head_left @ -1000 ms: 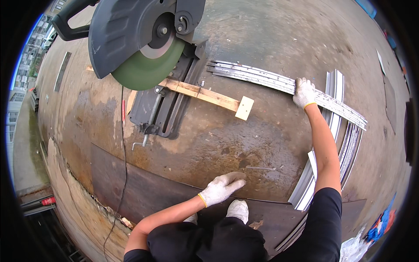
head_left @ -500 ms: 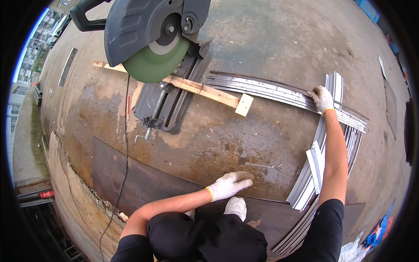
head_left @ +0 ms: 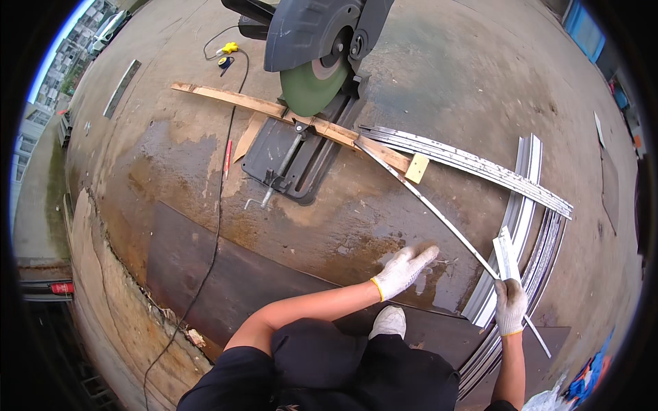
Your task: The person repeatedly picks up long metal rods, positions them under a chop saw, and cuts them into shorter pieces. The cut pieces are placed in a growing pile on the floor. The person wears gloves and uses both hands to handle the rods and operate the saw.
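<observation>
Concrete ground, an abrasive cut-off saw and a slim metal strip held slantwise.
Silvery metal profiles lie crossed right of the saw; a wooden beam runs across its base. The strip slants from in front of the beam to the gloved right hand, whose grip pinches it toward its near end. The gloved left hand's grip is loosely spread.

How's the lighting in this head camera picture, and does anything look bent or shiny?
In the head view, soft, even daylight without strong hard-edged shadows; also in the head view, pale reflections on the wet floor patch near the left hand; head view again, fisheye distortion bows the long silver profiles, and the rim falls to black.
</observation>
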A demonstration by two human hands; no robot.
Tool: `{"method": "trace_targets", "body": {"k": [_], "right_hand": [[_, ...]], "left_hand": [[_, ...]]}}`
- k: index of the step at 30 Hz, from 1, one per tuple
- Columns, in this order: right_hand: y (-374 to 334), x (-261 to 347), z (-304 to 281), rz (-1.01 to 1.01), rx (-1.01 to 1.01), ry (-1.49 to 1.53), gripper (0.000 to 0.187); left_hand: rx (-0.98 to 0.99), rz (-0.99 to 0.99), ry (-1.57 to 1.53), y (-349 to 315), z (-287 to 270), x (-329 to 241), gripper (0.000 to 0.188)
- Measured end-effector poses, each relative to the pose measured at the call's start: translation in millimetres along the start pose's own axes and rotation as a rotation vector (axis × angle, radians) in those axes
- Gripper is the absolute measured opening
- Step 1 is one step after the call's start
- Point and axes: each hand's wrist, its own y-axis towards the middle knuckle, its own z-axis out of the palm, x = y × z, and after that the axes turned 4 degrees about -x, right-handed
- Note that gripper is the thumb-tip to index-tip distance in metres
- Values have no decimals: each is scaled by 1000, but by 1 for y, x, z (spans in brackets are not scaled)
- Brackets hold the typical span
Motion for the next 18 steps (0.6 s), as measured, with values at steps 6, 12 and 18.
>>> {"method": "trace_targets", "body": {"k": [6,12,18], "right_hand": [[-111,40,22,199,178,280,28],[-195,25,13,573,483,616,48],[-207,46,43,549,409,628,37]], "left_hand": [[-48,-47,-148,-14,-23,-16,43],[-138,-92,-178,-14,-53,-30,31],[-264,-6,-237,-9,-79,-24,23]]}}
